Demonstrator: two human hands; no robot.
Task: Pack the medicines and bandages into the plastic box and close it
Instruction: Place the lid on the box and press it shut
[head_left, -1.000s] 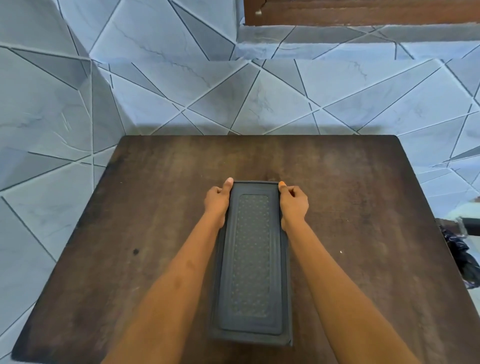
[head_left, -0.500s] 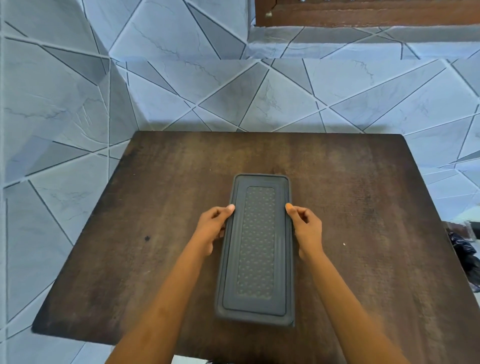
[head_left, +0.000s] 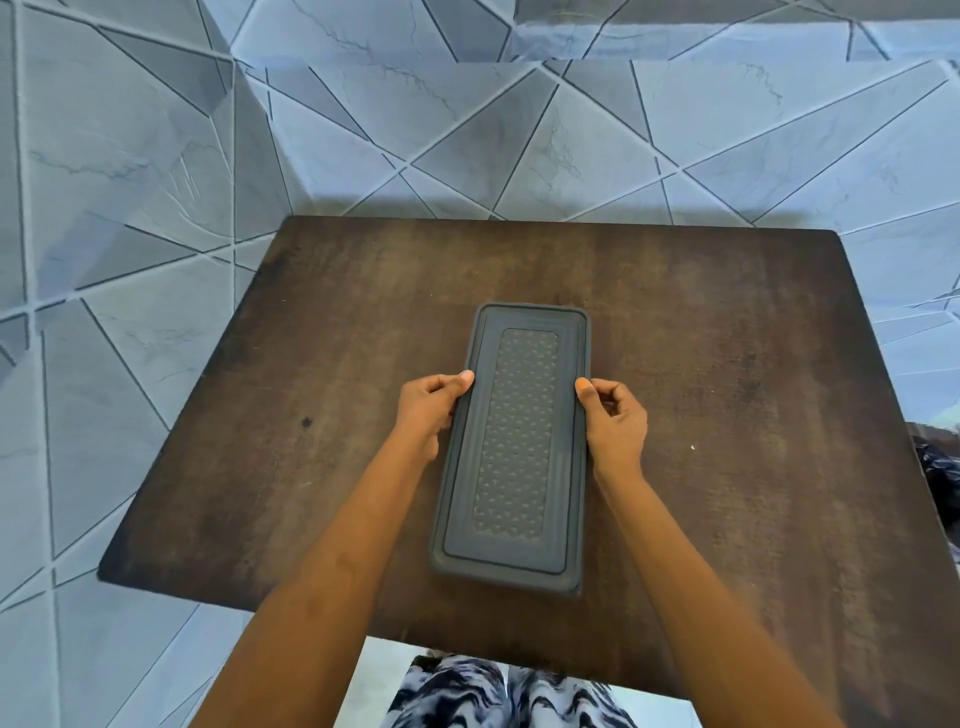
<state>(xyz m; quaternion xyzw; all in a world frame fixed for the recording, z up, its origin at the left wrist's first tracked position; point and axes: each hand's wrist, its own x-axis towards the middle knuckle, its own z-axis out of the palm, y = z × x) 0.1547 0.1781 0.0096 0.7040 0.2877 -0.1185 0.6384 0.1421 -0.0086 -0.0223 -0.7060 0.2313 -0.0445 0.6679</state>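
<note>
Dark wooden table (head_left: 727, 364) on a blue-grey tiled floor (head_left: 130, 208), bare on every side of the box (head_left: 514, 452), which lies lid on at the centre. Left hand (head_left: 428, 410) and right hand (head_left: 613, 421) pinch its long edges, thumbs on the lid.

A single view, from a wide-angle camera worn on the person's head, looking forward and steeply down; it sits above the near edge of the desk (head_left: 727, 364), whose whole dark top fits in the frame, edges bowed by the lens; both forearms run up from the bottom edge toward the middle, so the camera is close, at arm's reach of the closed plastic box (head_left: 514, 447) at the centre; tiled floor (head_left: 156, 208) fills the upper and left parts; patterned trousers (head_left: 467, 696) show directly below.
</note>
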